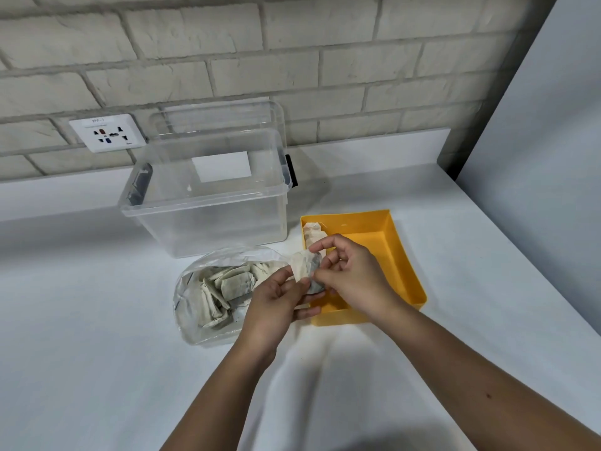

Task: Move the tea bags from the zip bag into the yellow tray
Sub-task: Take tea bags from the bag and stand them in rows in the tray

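A clear zip bag lies on the white counter with several pale tea bags inside it. To its right stands the yellow tray, with one tea bag resting in its far left corner. Over the tray's left edge, both hands hold one tea bag between them. My left hand pinches its lower edge. My right hand grips its right side with the fingertips.
A clear plastic storage box with its lid leaning behind it stands just behind the zip bag. A wall socket sits on the brick wall at the left. A grey panel rises at the right.
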